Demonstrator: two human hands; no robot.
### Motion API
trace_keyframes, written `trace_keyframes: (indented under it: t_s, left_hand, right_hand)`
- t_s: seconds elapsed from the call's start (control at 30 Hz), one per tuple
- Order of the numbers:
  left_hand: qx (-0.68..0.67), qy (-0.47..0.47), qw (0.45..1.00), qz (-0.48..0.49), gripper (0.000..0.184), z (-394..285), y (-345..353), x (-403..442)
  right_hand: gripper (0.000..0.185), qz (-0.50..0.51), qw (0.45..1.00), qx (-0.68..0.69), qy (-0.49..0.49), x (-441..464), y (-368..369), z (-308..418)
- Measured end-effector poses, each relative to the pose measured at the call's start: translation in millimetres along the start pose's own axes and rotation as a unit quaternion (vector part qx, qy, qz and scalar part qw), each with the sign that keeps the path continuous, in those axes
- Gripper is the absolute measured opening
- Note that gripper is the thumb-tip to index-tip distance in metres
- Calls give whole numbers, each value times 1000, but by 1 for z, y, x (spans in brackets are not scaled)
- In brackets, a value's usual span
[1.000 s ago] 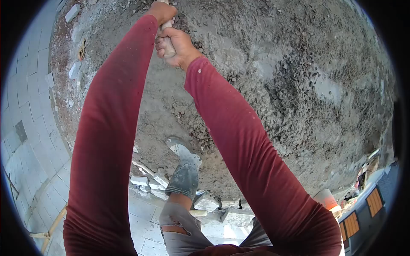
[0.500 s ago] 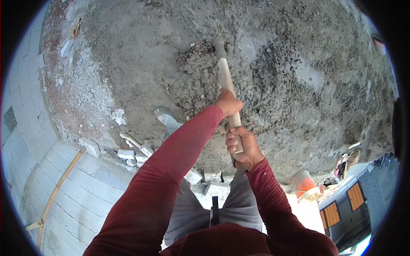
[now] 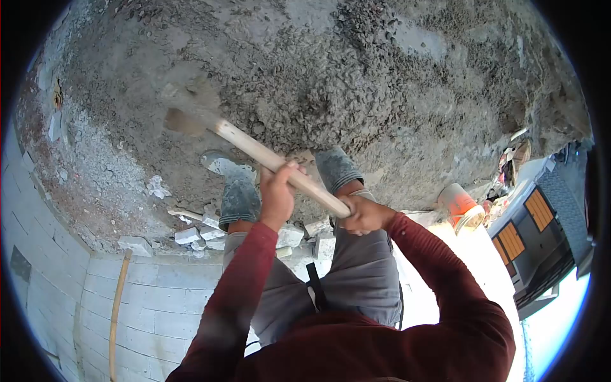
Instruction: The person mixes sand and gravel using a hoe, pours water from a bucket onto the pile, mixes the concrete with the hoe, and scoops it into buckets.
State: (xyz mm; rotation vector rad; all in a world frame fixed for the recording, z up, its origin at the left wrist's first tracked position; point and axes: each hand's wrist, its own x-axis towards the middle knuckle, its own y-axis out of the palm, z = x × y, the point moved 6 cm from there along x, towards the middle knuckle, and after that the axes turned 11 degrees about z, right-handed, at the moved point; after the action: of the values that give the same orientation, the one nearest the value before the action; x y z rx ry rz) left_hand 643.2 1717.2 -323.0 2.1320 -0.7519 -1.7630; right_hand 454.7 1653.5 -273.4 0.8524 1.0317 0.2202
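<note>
Both hands on the tool now, its wooden handle slanting across in front of the knees! Left hand wrapped around the middle of the shaft, right hand clenched at the butt end, the two set well apart. Out at the far end, the tool's head, blurred, is over the wet mix, ahead and to the left of the boots. Plenty of spread there: the mix runs wide ahead and out to the right. Behind, it's tighter, broken blocks lining the near edge, the block wall beyond them, a pole along it. Right side, a bucket tilts by the margin.
</note>
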Motion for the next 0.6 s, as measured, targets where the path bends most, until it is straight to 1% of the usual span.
trace_keyframes:
  t_s: [0.03, 0.07, 0.1, 0.13, 0.17, 0.2, 0.23, 0.27, 0.3, 0.33, 0.37, 0.4, 0.43, 0.47, 0.5, 0.53, 0.57, 0.6]
  left_hand:
    - [57, 37, 995, -69, 22, -43, -44, 15]
    - [110, 47, 982, -147, 20, -83, -100, 36]
    - [168, 52, 963, -203, 21, -129, -138, 54]
    - [233, 25, 950, -205, 22, -167, -183, 78]
    - [291, -14, 925, -243, 20, -189, -209, 96]
    - [347, -56, 895, -276, 18, -206, -227, 105]
    - [316, -81, 906, -268, 14, -194, -230, 109]
    - [285, -104, 918, -254, 11, -169, -224, 118]
    - [273, -115, 927, -230, 12, -138, -212, 128]
    - [248, -116, 933, -234, 14, -106, -172, 122]
    - [211, -138, 949, -187, 16, -65, -156, 126]
    - [164, -178, 962, -123, 16, -23, -131, 126]
    - [120, -173, 967, -145, 16, 0, -91, 118]
    - [69, -137, 979, -136, 14, 20, -59, 117]
    - [36, -140, 984, -101, 15, 44, -40, 115]
    - [13, -134, 986, -101, 14, 57, -8, 95]
    - [-16, -81, 993, -81, 12, 77, 15, 84]
    - [-38, -82, 995, -31, 19, 96, 40, 69]
  right_hand:
    - [37, 11, 996, 59, -72, 62, 9, 24]
    - [30, 81, 981, 151, -92, 129, 20, 39]
    - [22, 127, 949, 263, -115, 177, 37, 75]
    - [21, 111, 945, 279, -125, 219, 45, 104]
    - [16, 106, 933, 313, -143, 257, 49, 121]
    - [13, 102, 932, 327, -118, 284, 52, 128]
    - [12, 88, 938, 324, -90, 280, 52, 124]
    - [12, 69, 943, 318, -65, 260, 38, 119]
    - [11, 47, 947, 314, -40, 234, 20, 112]
    - [11, 30, 943, 331, -21, 199, 1, 100]
    - [11, -44, 969, 241, 27, 158, -11, 92]
    - [13, -65, 968, 238, 44, 123, -15, 81]
    - [13, -111, 971, 202, 68, 87, -25, 75]
    - [12, -115, 970, 189, 97, 48, -29, 85]
    - [13, -116, 968, 194, 107, 19, -29, 78]
    - [16, -134, 969, 162, 131, -14, -23, 79]
    - [18, -164, 966, 147, 138, -48, -15, 72]
    - [19, -179, 966, 101, 160, -81, -9, 61]
